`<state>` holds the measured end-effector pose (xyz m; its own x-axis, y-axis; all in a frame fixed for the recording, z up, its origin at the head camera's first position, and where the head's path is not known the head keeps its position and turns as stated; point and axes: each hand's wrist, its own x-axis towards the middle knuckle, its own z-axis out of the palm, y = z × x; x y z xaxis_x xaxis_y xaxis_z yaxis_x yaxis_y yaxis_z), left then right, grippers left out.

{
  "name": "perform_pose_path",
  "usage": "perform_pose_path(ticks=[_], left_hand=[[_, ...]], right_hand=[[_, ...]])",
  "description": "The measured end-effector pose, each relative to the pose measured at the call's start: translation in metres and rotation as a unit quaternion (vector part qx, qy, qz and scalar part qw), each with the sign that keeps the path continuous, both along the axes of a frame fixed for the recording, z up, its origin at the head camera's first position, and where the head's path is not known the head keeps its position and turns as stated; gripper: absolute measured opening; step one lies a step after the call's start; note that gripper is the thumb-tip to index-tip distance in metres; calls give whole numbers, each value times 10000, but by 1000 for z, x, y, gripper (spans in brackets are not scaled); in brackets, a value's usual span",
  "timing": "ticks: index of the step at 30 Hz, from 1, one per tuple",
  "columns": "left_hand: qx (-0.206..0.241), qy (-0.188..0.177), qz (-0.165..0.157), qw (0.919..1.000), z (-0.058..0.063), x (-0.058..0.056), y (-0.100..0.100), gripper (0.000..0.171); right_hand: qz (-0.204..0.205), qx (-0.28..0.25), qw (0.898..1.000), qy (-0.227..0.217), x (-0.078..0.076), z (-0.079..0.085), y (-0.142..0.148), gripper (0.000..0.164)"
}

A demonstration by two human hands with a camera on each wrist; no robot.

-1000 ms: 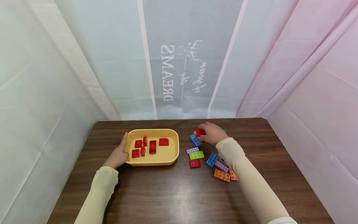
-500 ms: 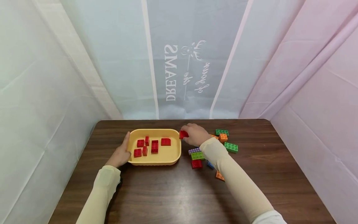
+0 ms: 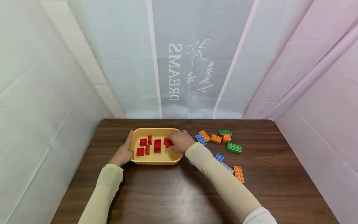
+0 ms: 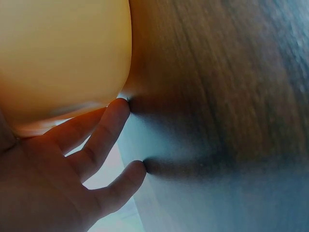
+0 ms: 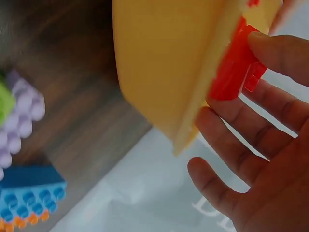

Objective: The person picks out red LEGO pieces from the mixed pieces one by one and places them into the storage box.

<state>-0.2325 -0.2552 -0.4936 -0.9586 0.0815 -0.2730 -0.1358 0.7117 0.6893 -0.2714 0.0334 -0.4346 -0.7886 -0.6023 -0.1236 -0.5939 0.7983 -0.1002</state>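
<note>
My right hand (image 3: 182, 141) reaches over the right side of a yellow tray (image 3: 156, 161). It pinches a red toy brick (image 5: 234, 72) between thumb and fingers, inside the rim. Several other red bricks (image 3: 157, 146) lie spread over the tray floor, and one is partly covered by my right fingers. At the tray's left end, my left hand (image 3: 123, 154) rests against the outer wall with its index finger straight along it. In the left wrist view, its extended fingers (image 4: 108, 128) touch the tray's side and reach down to the table.
Loose bricks lie right of the tray on the brown table (image 3: 162, 193): blue (image 3: 200, 139), orange (image 3: 216, 138), green (image 3: 234, 147) and purple (image 3: 227, 168) ones. My right forearm (image 3: 221, 180) covers part of them. White cloth walls (image 3: 321, 124) stand around the table.
My right hand has carried the red brick leftward from the loose pile, across the rim and into the tray. My left hand stays at the tray's left end.
</note>
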Motion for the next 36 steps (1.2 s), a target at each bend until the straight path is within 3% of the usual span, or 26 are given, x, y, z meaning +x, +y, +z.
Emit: perform_pose_path(ticks=[8,15,23,27,30,36], left_hand=[[-1,-37,7,10000,0,0,1,96],[-17,27,2,10000,1,0,1,94],[-25,21,-27,10000,1,-1,1,95],[-1,-17,-32,10000,1,-1,1,95],[-25,-1,-33,10000,1,-1,0,95],[-20,26,-48,10000,0,-1,-1,96]], right_hand=[[201,380,9988,252,2,-20,-9,24],[130,727,9968,306,4,-26,-15,40],[109,1017,9938,438,6,-32,-19,42],[99,592,9975,377,6,-29,-12,41],[54,-48,9995,312,4,-20,-1,39],[-351,-1138,9923,331,-1,-2,46,37]])
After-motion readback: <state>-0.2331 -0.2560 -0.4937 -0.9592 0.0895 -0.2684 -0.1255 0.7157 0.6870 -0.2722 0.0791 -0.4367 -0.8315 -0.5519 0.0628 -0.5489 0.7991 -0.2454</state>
